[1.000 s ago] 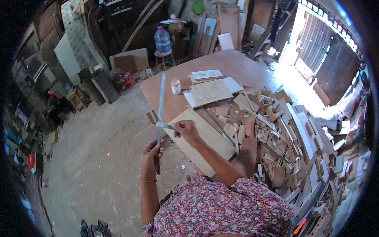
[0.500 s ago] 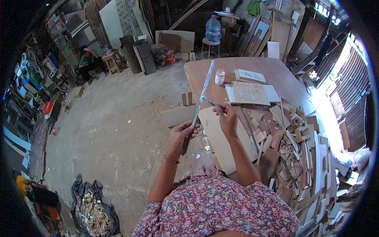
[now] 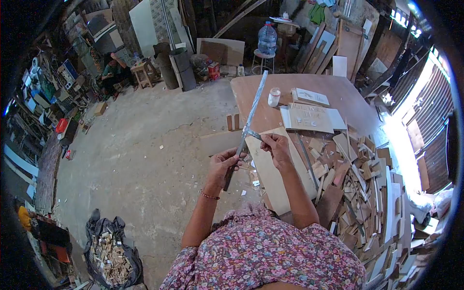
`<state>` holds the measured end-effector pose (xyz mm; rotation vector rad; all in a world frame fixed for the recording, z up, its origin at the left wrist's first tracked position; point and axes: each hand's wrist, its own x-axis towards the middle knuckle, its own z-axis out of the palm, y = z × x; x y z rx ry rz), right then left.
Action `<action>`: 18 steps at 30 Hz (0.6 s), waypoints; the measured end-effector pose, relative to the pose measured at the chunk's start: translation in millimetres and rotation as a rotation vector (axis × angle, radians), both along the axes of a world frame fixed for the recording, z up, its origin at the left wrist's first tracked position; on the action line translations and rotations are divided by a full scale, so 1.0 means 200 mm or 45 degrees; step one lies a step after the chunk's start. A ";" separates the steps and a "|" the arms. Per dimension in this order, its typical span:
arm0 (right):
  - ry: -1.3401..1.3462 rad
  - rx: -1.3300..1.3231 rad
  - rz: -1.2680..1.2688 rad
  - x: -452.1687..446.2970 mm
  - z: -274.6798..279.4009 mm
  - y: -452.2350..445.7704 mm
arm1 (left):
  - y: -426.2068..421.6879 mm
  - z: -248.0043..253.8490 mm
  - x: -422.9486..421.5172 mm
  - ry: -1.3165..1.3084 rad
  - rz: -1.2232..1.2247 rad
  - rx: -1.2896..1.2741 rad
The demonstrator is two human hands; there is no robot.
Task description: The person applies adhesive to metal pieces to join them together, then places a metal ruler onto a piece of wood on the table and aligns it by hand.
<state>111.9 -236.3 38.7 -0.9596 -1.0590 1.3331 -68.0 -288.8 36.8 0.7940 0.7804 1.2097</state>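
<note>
My left hand [image 3: 224,166] is closed around the lower part of a long narrow strip [image 3: 254,105], which slants up and away from me. Its upper length has a wet-looking, whitish coating; the end below my hand is dark. In my right hand [image 3: 277,150], a small flat stick [image 3: 254,134] is pinched between thumb and fingers. The tip of that stick touches the strip a little above my left hand, where some white matter shows. Beyond the hands, a white jar [image 3: 274,97] stands on the brown tabletop [image 3: 251,92].
Boards with raised lettering [image 3: 309,117] lie on the tabletop. A pale plank [image 3: 275,169] is below my right hand. Wood offcuts [image 3: 355,179] heap up at right. A dark sack of wood scraps [image 3: 113,258] sits lower left. Another person [image 3: 115,72] sits far left.
My right hand has drawn the flat stick down along the strip, closer to my left hand. My left hand keeps its hold on the strip. The camera view has shifted slightly.
</note>
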 end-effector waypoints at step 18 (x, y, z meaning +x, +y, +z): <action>-0.655 0.514 -0.441 -0.03 0.03 -0.01 | 0.00 0.03 -0.01 0.028 0.009 -0.051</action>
